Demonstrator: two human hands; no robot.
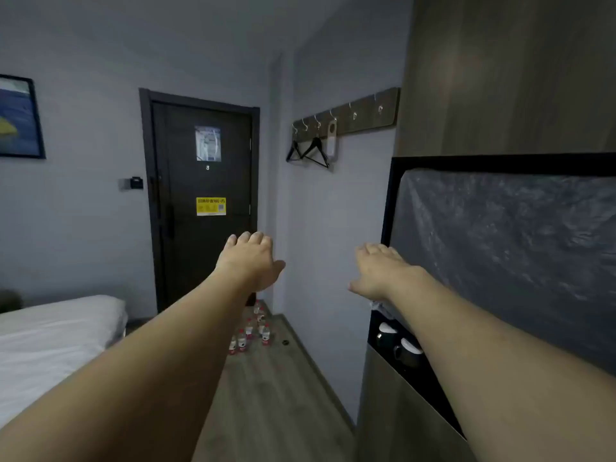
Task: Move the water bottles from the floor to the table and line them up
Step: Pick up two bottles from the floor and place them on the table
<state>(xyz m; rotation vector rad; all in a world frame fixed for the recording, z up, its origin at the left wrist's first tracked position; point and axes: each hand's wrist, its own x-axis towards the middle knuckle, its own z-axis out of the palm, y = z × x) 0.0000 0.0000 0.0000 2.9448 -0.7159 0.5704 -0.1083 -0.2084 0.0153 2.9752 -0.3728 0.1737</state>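
Several small clear plastic water bottles with red caps and red labels (250, 331) stand clustered on the grey wood-grain floor (273, 395), near the foot of the dark door (203, 195) and close to the pale wall (320, 245) on the right. They look full or nearly so, though at this distance I cannot tell for certain. Both bare arms reach out level in front of the person. The left hand (250, 261) is palm down with its fingers straight and together and the thumb spread to the side, holding nothing. The right hand (376, 271) is likewise flat, fingers extended and loose, empty, hovering beside the black frame of a dark panel covered in crinkled plastic film (500, 255). The bottles lie well below and beyond both sets of fingertips, nearer the left forearm's line than the right, and neither hand touches them. In a dark recess of the wooden cabinet (393, 411) under the right forearm sit two dark mugs with white insides (396, 345), tipped towards the room. A bed with white sheets (50, 345) fills the left side, and black clothes hangers (308, 151) dangle from a wall-mounted wooden hook rail (350, 118).
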